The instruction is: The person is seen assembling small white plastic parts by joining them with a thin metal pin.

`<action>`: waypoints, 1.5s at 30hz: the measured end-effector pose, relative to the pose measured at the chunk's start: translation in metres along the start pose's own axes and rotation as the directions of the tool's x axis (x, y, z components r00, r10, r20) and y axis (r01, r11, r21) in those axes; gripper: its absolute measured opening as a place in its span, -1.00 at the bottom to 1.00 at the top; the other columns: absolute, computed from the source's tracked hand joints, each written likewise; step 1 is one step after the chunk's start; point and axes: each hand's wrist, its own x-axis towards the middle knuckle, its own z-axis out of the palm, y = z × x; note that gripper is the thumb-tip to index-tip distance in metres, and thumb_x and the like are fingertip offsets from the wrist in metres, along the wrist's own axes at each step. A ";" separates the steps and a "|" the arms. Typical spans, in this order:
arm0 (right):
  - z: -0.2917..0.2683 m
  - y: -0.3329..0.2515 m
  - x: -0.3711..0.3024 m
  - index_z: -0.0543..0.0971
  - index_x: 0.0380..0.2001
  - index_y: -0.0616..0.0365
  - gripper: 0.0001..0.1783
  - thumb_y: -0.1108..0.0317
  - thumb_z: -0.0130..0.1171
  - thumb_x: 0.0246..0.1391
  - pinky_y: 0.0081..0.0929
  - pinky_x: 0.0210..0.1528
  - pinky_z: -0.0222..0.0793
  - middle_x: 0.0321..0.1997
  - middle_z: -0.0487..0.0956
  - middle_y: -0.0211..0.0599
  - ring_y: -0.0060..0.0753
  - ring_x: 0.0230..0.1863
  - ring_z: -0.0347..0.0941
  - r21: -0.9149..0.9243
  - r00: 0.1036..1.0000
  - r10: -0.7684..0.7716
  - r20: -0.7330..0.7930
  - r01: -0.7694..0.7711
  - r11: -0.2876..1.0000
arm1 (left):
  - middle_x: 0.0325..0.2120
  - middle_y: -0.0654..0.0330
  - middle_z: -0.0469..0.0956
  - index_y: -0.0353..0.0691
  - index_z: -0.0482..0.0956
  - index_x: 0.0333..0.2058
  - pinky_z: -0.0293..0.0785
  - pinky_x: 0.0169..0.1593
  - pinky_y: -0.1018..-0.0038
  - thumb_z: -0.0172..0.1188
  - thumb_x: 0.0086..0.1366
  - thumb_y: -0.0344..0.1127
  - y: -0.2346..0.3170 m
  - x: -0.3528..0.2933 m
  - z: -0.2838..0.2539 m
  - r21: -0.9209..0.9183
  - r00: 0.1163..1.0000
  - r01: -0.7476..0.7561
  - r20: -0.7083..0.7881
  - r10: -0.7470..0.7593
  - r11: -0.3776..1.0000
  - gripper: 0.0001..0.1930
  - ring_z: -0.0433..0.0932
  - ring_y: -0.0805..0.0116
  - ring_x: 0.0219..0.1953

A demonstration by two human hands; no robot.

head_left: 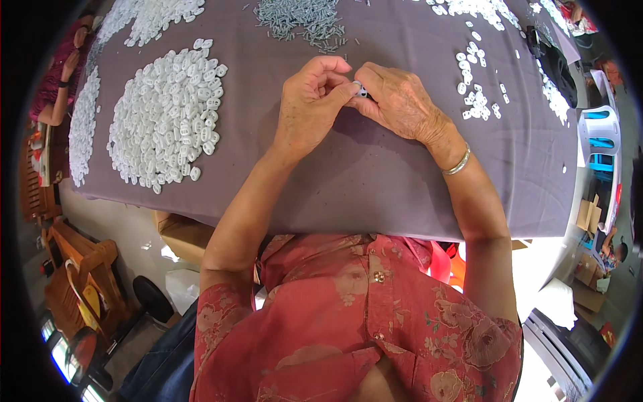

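Both hands meet over the middle of the table, pinching one small white plastic piece [362, 92] with dark holes between them. My left hand [309, 100] grips it by thumb and fingertip, its other fingers curled. My right hand [402, 99] closes on the same piece from the other side, and its fingers cover most of it. Beyond the hands lies a heap of small grey metal pins [301, 23]. To the left spreads a large pile of white oval plastic pieces [167, 114]. Some loose white pieces [477, 104] are scattered to the right.
A grey-brown cloth covers the table [375, 181]. More white pieces [84, 127] line its left edge, with others at the far corners. A black bag [552, 63] rests at the right edge. Another person's arm [63, 80] shows far left. A white plastic chair [599, 134] stands right.
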 end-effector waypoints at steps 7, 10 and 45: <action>0.004 0.001 -0.004 0.29 -0.52 0.20 -0.66 0.20 0.17 0.03 -0.26 -0.50 0.33 -0.62 0.40 -0.18 -0.07 -0.54 0.40 0.018 0.999 0.005 0.045 -0.005 1.000 | -0.49 0.27 0.51 -0.32 0.44 -0.17 0.36 -0.36 0.64 0.16 0.16 -0.52 0.003 -0.001 -0.004 -0.050 0.993 0.120 0.023 -0.119 0.991 -0.76 0.46 0.58 -0.42; 0.008 0.002 -0.006 0.29 -0.55 0.19 -0.68 0.24 0.15 0.04 -0.26 -0.52 0.33 -0.65 0.41 -0.17 -0.07 -0.56 0.40 -0.018 0.998 0.008 0.069 -0.007 1.000 | -0.50 0.30 0.49 -0.30 0.44 -0.16 0.29 -0.42 0.64 0.17 0.16 -0.51 0.001 -0.001 -0.006 -0.094 0.989 0.146 0.049 -0.142 0.985 -0.75 0.38 0.61 -0.48; 0.012 -0.006 -0.002 0.36 -0.62 0.18 -0.73 0.40 0.27 -0.07 -0.44 -0.63 0.21 -0.70 0.36 -0.28 -0.32 -0.70 0.28 0.138 0.988 0.029 -0.150 -0.008 0.990 | -0.54 0.34 0.52 -0.30 0.58 -0.36 0.37 -0.38 0.67 0.20 0.13 -0.48 0.050 -0.036 -0.101 0.563 0.941 -0.010 -0.274 0.197 0.826 -0.92 0.44 0.61 -0.46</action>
